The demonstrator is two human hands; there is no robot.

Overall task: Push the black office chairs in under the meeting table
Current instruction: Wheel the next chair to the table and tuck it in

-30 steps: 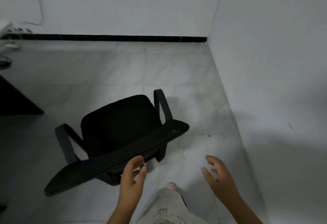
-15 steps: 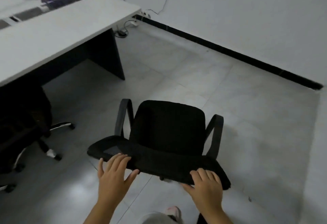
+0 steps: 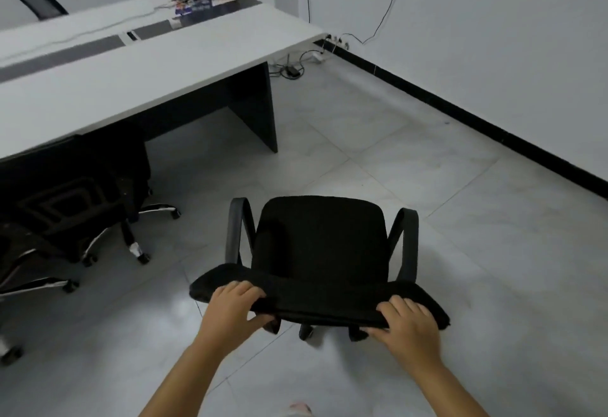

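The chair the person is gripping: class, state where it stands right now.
In the head view the chair stands low and centre on the tiled floor, clear of the meeting table up-left, with both hands on its backrest top.

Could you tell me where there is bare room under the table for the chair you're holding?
Free: the gap under the table between its dark end panel and the tucked chair; bare tiles lead there from the held chair. Crowded: left, chair bases cluster.
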